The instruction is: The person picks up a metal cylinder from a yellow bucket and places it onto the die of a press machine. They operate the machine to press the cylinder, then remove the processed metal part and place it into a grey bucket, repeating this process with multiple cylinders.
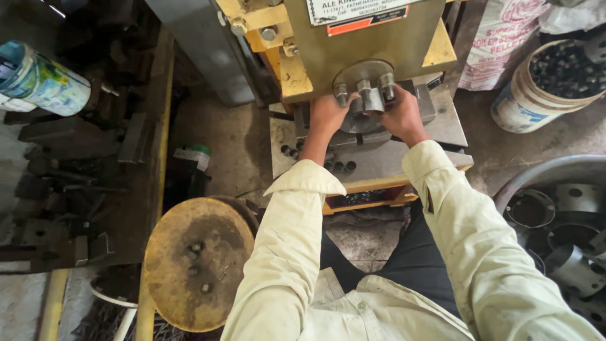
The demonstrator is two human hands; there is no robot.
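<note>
Both my hands reach under the head of a yellow press machine [366, 44]. My left hand [327, 115] and my right hand [401, 113] grip the two sides of a round grey metal part [361, 120] that lies on the die beneath the round tool plate with three steel studs [369, 88]. The part is mostly hidden by my fingers and the studs. The grey press bed [379, 161] with a row of small holes lies just below my wrists. Cream sleeves cover both my arms.
A rusty round stool top [199, 262] stands at lower left. Dark metal blocks fill a rack [69, 183] on the left. At right, a white bucket [536, 95] holds dark pieces, and a grey tub [562, 215] holds several round metal flanges. A white sack [499, 38] leans behind.
</note>
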